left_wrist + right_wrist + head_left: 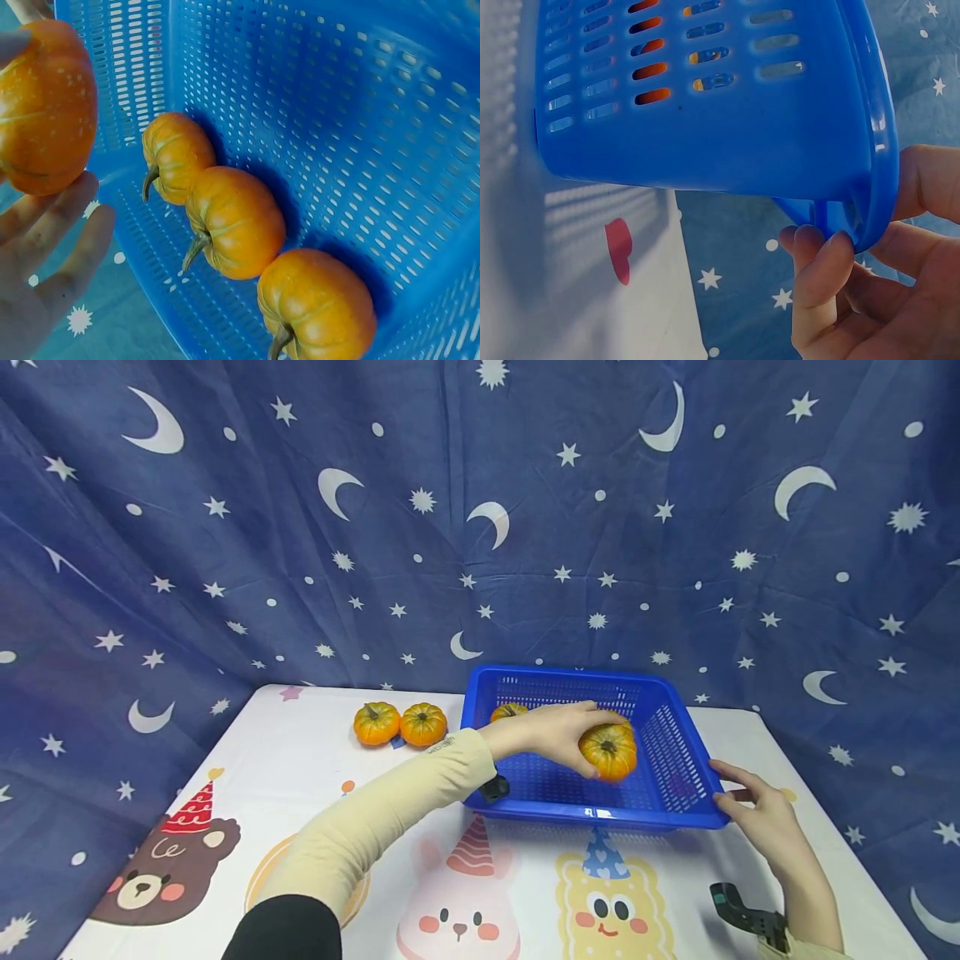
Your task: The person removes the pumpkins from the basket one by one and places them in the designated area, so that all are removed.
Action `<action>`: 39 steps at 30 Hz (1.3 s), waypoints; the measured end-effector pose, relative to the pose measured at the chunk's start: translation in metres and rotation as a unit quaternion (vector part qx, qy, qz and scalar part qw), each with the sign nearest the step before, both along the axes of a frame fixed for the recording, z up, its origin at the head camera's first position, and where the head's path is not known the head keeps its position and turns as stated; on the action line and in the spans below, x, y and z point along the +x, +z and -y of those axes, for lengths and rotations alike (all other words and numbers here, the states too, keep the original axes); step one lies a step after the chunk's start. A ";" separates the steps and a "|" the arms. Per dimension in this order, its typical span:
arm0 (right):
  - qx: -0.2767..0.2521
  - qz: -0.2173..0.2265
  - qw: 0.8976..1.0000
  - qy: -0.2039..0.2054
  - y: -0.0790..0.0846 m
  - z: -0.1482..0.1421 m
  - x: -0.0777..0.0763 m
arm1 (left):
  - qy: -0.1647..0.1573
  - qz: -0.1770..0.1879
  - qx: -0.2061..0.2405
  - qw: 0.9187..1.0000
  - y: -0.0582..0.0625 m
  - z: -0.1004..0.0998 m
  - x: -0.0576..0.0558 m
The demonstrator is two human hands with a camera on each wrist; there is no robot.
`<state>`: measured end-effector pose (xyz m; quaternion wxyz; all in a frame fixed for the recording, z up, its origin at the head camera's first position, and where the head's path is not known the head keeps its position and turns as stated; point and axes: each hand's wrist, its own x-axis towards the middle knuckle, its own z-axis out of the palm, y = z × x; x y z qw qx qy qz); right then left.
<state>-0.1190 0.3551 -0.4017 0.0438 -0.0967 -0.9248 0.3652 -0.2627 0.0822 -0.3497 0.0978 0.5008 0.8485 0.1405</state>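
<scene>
My left hand (558, 735) grips a small orange pumpkin (609, 753) above the blue plastic basket (592, 814). In the left wrist view that held pumpkin (49, 112) is at the left, fingers around it. Below it, three more pumpkins sit in a row along one side of the basket: one small (177, 157), one in the middle (236, 223) and one nearest (319, 307). From the head, my left hand and forearm hide most of this row. My right hand (772, 818) pinches the basket's right rim (885, 150) between thumb and fingers.
Two more pumpkins, one on the left (377, 723) and one on the right (423, 725), sit side by side on the table left of the basket. A white cartoon-print cloth (540, 877) covers the table. Behind hangs a dark blue curtain (420, 577) with moons and stars.
</scene>
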 end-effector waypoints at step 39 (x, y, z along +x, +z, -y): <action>-0.002 -0.015 1.000 0.005 0.000 -0.001 0.001 | 0.131 -0.027 0.068 0.989 -0.007 0.093 0.014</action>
